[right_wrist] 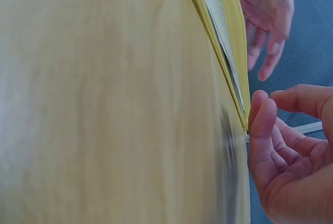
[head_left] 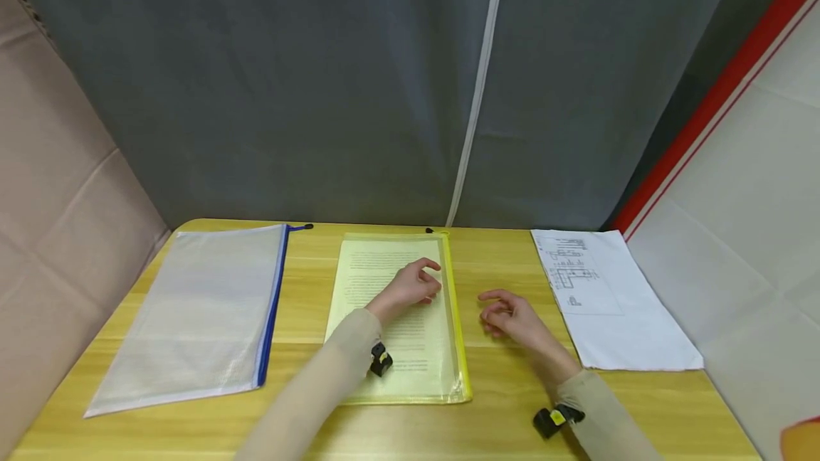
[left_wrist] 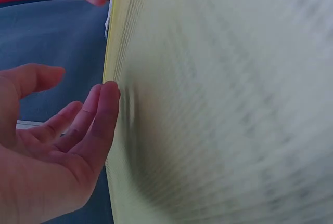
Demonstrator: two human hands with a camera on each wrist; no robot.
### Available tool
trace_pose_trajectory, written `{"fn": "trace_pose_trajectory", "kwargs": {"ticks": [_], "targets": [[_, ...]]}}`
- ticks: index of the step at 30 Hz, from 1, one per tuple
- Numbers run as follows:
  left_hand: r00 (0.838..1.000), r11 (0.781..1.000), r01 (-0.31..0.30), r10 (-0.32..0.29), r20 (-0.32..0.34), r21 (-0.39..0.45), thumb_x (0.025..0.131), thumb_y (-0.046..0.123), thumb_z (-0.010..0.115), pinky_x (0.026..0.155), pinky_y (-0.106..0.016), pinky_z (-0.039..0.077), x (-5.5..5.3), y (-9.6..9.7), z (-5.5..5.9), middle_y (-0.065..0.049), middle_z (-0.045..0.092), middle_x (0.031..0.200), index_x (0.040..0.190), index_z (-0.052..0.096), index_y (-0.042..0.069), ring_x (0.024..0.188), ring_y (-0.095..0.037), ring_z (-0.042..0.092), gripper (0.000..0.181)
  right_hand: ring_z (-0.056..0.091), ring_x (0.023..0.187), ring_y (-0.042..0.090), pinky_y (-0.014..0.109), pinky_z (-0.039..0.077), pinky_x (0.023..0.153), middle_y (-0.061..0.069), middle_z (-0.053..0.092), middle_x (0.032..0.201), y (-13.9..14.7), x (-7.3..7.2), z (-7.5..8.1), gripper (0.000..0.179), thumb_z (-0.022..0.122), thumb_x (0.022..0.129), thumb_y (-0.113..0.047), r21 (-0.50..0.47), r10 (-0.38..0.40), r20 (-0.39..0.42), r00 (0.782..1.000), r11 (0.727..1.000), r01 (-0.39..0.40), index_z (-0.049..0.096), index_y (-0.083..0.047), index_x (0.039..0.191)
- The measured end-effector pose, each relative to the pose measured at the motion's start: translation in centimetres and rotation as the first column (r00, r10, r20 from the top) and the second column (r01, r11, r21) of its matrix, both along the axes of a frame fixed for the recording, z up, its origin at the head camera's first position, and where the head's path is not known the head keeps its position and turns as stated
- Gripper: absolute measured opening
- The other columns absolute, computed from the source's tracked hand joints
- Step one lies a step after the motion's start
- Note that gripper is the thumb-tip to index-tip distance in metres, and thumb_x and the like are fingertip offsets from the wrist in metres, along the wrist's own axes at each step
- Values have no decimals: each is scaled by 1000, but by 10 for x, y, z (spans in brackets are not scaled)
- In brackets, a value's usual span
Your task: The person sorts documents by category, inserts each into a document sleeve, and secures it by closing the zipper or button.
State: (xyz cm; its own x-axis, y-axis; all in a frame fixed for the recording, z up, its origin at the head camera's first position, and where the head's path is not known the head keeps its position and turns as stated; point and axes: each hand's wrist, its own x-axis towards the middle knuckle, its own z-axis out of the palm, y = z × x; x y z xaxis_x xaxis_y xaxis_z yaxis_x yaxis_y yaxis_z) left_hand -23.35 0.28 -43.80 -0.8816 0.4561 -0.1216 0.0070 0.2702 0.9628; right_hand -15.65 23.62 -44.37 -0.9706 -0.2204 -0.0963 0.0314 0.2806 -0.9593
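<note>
A yellow-edged zip document pouch (head_left: pixel 391 383) lies flat on the table with a printed sheet visible through its clear mesh. Over its right half is my left hand (head_left: pixel 413 284), fingers loosely bent and holding nothing. In the left wrist view, its fingertips (left_wrist: pixel 110 91) come right to the yellow zip edge (left_wrist: pixel 112 52). Just right of the pouch, my right hand (head_left: pixel 515 319) hovers over bare wood, thumb and forefinger close together with nothing between them. The right wrist view shows the pouch's yellow strips (right_wrist: pixel 237 42) standing apart along that edge, with white mesh between.
On the left lies a whitish mesh pouch (head_left: pixel 198 311) with a blue zip edge. White sheets with a printed drawing (head_left: pixel 615 304) rest at the right. A grey curtain (head_left: pixel 307 91) hangs behind the table (head_left: pixel 500 411), and pale side walls flank it.
</note>
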Motion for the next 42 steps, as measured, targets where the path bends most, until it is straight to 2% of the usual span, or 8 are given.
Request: {"fn": "trace_pose_trajectory", "kwargs": {"ticks": [6, 13, 22, 24, 28, 34, 38, 42], "targets": [[993, 996, -3, -8, -118, -89, 94, 11, 60, 74, -36, 55, -20, 0, 12, -15, 64, 104, 129, 53, -1, 94, -33, 64, 38, 63, 74, 23, 30, 54, 64, 21, 62, 95, 2, 0, -1, 38, 57, 93, 2, 4, -2, 8, 1000, 1000, 2, 46, 14, 127], [968, 986, -50, 8, -249, -161, 97, 18, 58, 81, -37, 51, -42, -2, 10, -12, 64, 110, 128, 55, 0, 104, -28, 60, 36, 62, 73, 23, 29, 54, 63, 21, 62, 94, 2, 2, 0, 37, 56, 93, 2, 6, -4, 3, 1000, 1000, 4, 46, 14, 127], [955, 967, -95, 21, -297, -235, 98, 27, 56, 101, -47, 39, -57, -9, 3, -18, 49, 138, 138, 49, 1, 126, -35, 45, 48, 61, 73, 23, 29, 54, 62, 21, 62, 94, 4, 4, -1, 39, 57, 93, 2, -12, 2, 8, 1000, 1000, -2, 45, 15, 127], [950, 959, -101, 14, -312, -265, 98, 30, 55, 104, -47, 35, -60, -12, 0, -17, 47, 141, 140, 47, 2, 131, -34, 40, 51, 61, 73, 22, 29, 54, 62, 19, 62, 93, 4, 4, -2, 38, 56, 93, 3, -14, 0, 8, 1000, 1000, 0, 45, 15, 127], [955, 940, -75, -28, -294, -333, 99, 34, 54, 107, -47, 31, -62, -19, -6, -15, 43, 145, 143, 44, 2, 134, -33, 36, 56, 61, 73, 22, 29, 53, 63, 17, 62, 93, 4, 4, -3, 37, 56, 93, 2, -18, -4, 12, 1000, 1000, 5, 45, 14, 127], [951, 876, -6, -144, -273, -482, 99, 37, 52, 110, -46, 26, -61, -28, -1, -18, 37, 149, 147, 35, 1, 138, -34, 30, 63, 61, 72, 21, 28, 53, 62, 17, 63, 93, 4, 4, -4, 37, 57, 93, 1, -12, 0, 5, 1000, 1000, 0, 46, 14, 127], [944, 816, 13, -201, -262, -578, 99, 39, 52, 111, -47, 23, -57, -31, 8, -19, 33, 150, 149, 32, 2, 139, -35, 27, 66, 62, 72, 20, 28, 53, 62, 19, 62, 94, 5, 3, -5, 37, 56, 93, 2, -12, 7, -1, 1000, 1000, -7, 46, 15, 126], [943, 752, -4, -216, -253, -659, 97, 44, 52, 108, -55, 26, -52, -36, 12, -20, 32, 150, 150, 33, 5, 137, -41, 27, 68, 62, 72, 19, 27, 53, 62, 19, 63, 94, 5, 3, -7, 36, 56, 93, 2, -24, 8, 2, 1000, 1000, -8, 46, 15, 125]]}}
